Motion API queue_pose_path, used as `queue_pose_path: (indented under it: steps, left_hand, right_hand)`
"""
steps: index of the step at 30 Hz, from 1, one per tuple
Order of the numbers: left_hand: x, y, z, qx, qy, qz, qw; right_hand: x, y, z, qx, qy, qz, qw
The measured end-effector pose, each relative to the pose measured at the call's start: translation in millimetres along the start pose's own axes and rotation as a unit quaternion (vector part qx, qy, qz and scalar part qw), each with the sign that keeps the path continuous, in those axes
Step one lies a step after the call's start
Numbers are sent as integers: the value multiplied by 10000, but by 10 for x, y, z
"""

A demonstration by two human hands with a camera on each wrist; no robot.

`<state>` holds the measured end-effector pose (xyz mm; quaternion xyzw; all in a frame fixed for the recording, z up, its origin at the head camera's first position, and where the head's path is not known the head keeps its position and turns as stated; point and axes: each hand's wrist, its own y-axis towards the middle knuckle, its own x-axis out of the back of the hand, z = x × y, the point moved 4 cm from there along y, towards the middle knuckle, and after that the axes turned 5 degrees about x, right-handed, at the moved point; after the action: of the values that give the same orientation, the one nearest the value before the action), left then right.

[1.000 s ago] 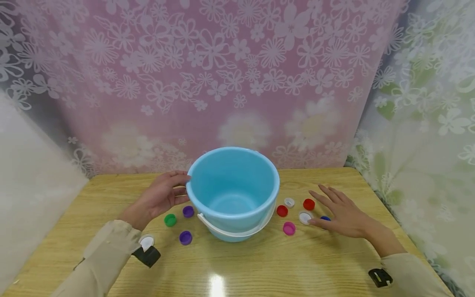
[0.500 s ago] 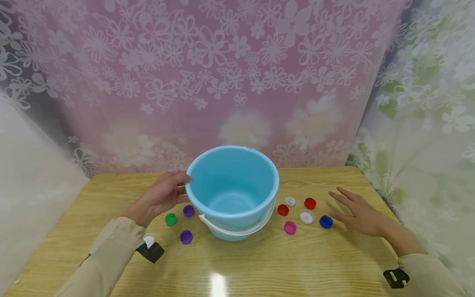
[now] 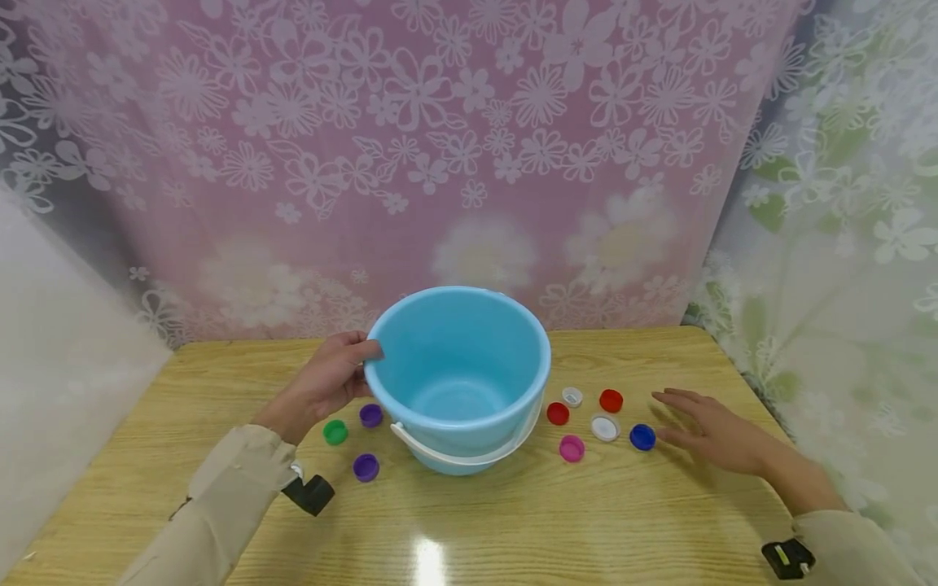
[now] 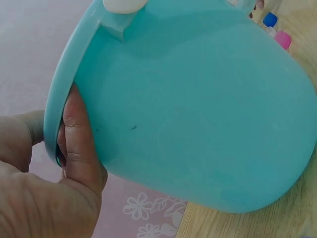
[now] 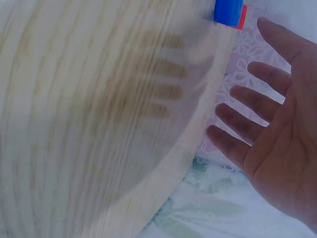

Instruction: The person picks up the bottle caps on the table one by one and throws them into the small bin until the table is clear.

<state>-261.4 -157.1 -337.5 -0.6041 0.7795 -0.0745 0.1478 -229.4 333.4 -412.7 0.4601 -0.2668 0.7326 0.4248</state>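
Note:
A light blue bucket [image 3: 462, 382] stands on the wooden table, its white handle [image 3: 469, 462] hanging down in front. My left hand [image 3: 326, 382] grips the bucket's left rim, thumb inside and fingers against the outer wall, as the left wrist view shows on the bucket wall [image 4: 198, 109]. My right hand [image 3: 721, 431] hovers above the table at the right, fingers straight and holding nothing. Nearest to it lies a blue bottle cap [image 3: 642, 437]. In the right wrist view the palm and spread fingers [image 5: 252, 104] show, with the blue cap [image 5: 228, 11] at the top.
Right of the bucket lie a white cap [image 3: 605, 427], a pink cap [image 3: 572, 448], two red caps [image 3: 611, 400] and a small white cap [image 3: 572, 397]. Left of it are a green cap [image 3: 335, 432] and two purple caps [image 3: 366, 467]. Floral curtains [image 3: 469, 163] hang behind the table [image 3: 542, 529].
My right hand has moved right, away from the caps, uncovering the blue one. My left thumb has come over the bucket rim into a grip. The bucket has hardly moved.

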Motion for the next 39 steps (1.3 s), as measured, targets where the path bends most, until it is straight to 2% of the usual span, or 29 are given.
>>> queue_pose_path:
  steps: [9,19,27,33,39]
  left_hand:
    - [-26,32,5,-40,117,-241,9996]
    - [-48,38,-22,-77,320,-283,9991]
    - [-20,50,16,95,117,-333,9993]
    - [-2,0,34,230,-321,-12,9992]
    - [27,-48,19,62,-603,578,9965]
  right_hand:
    - [-100,102,101,-68,164,239,9996]
    - [-192,172,188,-38,-349,291,9990]
    - [-231,196,197,52,-488,281,9984]
    - [-228,207,206,264,-510,253,9980]
    - [-224,215,217,359,-494,208,9979]
